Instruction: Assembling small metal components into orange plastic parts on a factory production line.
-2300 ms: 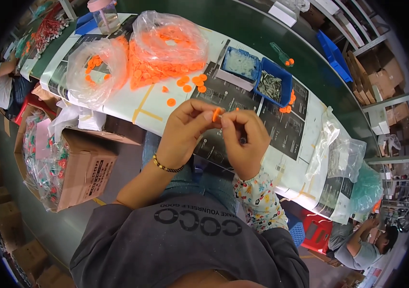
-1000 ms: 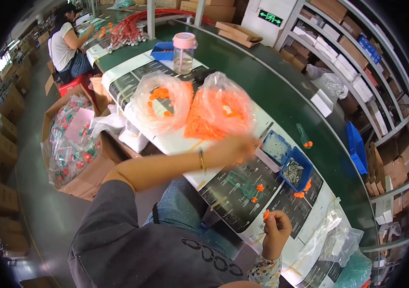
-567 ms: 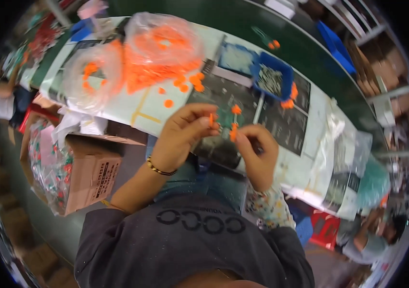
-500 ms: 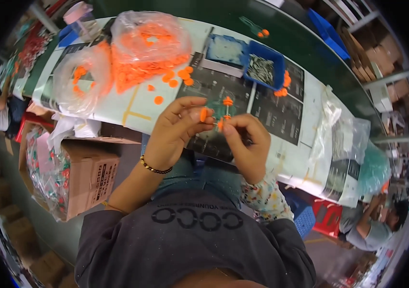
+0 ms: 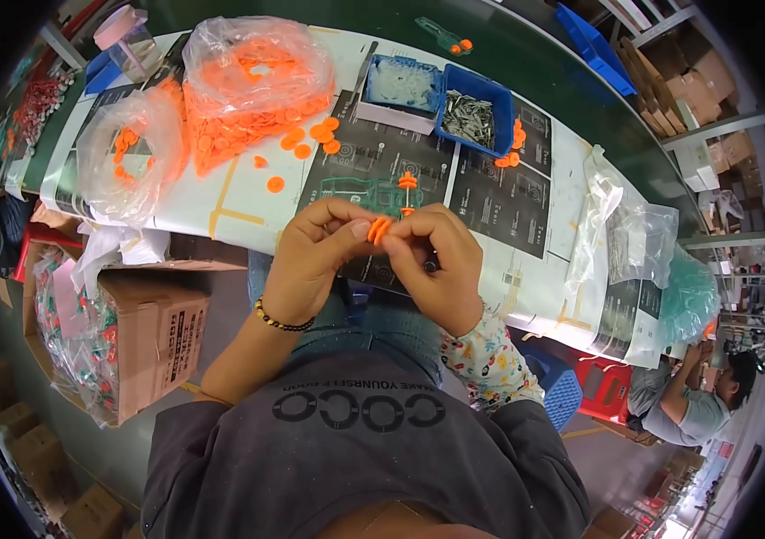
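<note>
My left hand (image 5: 315, 256) has thumb and fingers closed on an orange plastic wheel (image 5: 375, 231). Against it, my right hand (image 5: 443, 265) pinches a second orange wheel, so the wheels meet between my fingertips. Just beyond the fingers is a green see-through plastic frame (image 5: 360, 187) with another orange wheel (image 5: 407, 181) at its right end. A thin rod runs from that wheel toward one more orange wheel (image 5: 407, 212) by my right fingers. Whether the frame rests on the table or hangs from my right hand, I cannot tell.
Large clear bags of orange wheels (image 5: 256, 90) stand at the back left, with several loose wheels (image 5: 297, 139) beside them. A blue tray of metal pins (image 5: 470, 119) sits past my hands, near another blue tray (image 5: 403, 83). An open carton (image 5: 153, 337) stands left; a co-worker (image 5: 697, 395) sits right.
My hands have come together, bringing the left wheel up against the one in my right fingers. The green frame shows more beyond my left fingers. The whole view has shifted slightly.
</note>
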`<state>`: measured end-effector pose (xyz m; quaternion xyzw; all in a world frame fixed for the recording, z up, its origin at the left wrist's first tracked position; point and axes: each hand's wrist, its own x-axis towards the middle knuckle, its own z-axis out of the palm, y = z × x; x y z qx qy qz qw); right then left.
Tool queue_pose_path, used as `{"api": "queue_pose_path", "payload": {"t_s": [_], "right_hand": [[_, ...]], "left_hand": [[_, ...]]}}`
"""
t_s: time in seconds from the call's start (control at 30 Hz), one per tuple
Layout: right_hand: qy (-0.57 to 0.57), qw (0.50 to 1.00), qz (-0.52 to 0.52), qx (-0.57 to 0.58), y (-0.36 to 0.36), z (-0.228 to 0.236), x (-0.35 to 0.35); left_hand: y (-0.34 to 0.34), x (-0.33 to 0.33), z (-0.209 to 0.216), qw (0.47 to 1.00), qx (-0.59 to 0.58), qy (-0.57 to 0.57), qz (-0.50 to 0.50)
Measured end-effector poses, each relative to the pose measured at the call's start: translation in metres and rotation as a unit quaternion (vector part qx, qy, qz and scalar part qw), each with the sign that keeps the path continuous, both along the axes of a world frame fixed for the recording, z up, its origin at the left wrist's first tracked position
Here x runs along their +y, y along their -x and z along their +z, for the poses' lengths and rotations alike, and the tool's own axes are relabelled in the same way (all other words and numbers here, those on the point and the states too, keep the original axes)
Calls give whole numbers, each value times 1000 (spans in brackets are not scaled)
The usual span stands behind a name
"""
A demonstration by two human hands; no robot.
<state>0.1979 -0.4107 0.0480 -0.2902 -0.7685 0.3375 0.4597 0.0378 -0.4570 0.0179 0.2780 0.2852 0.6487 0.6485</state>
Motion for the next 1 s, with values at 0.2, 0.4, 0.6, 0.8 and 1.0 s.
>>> {"api": "queue_pose_path", "payload": {"t_s": [0.2,0.4,0.6,0.8,1.0], "right_hand": [[83,959,248,-114,-24,20,27],[112,959,212,-154,-35,24,26],[244,942,183,-143,-37,22,32],[209,956,115,-170,-19,5,88],[-69,893,112,-430,-4,-5,118]], "left_hand": [[18,0,3,985,108,2,-136],[-12,-16,6,992,117,-18,-48],[-8,-2,0,981,177,-29,-72],[1,57,-12,852,489,-163,88],[6,76,-31,715,659,-205,110]]}}
